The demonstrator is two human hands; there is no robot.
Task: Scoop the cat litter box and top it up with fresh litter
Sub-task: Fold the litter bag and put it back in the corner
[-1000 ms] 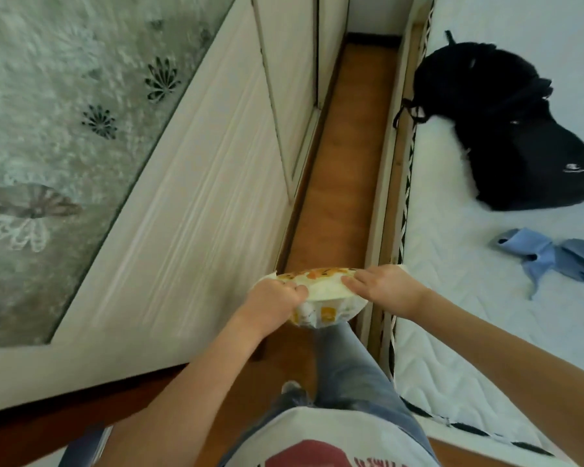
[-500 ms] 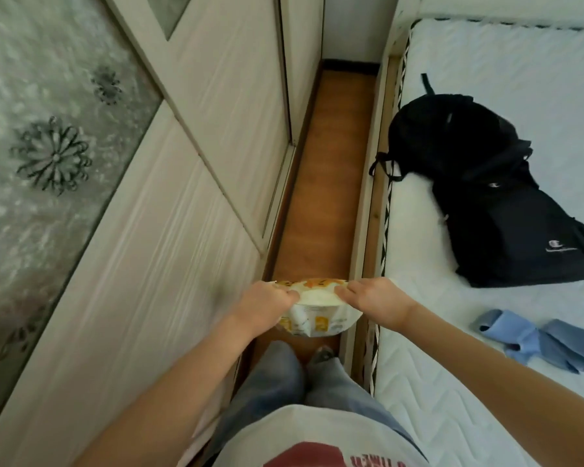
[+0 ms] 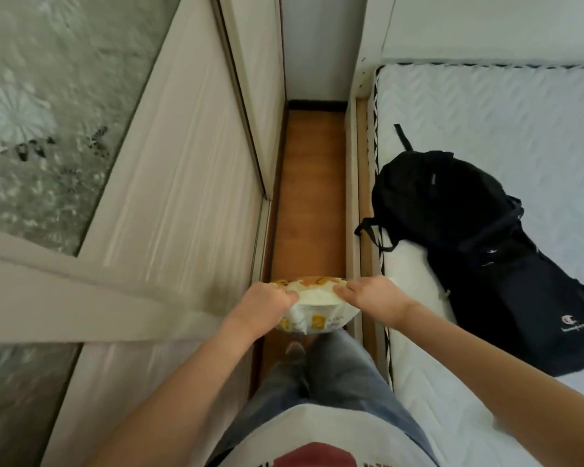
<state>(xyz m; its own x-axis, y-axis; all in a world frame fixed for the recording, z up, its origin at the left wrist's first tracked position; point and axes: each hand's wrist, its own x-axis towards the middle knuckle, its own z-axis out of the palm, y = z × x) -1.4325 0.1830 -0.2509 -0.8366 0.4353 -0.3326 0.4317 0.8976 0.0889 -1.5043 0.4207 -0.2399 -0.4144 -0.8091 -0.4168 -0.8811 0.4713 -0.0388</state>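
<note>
Both hands, left hand (image 3: 267, 299) and right hand (image 3: 368, 298), clench their fingers on the litter bag (image 3: 312, 310) top edge at six o'clock, likely sharing its weight above the floor (image 3: 311, 197); no litter box in view.

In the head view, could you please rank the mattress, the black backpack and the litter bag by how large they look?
1. Mattress, largest, running out of frame.
2. Backpack, lying on the mattress.
3. Litter bag, smallest, partly hidden by the left hand and right hand gripping it; it is nearer the camera, so truly smaller.
</note>
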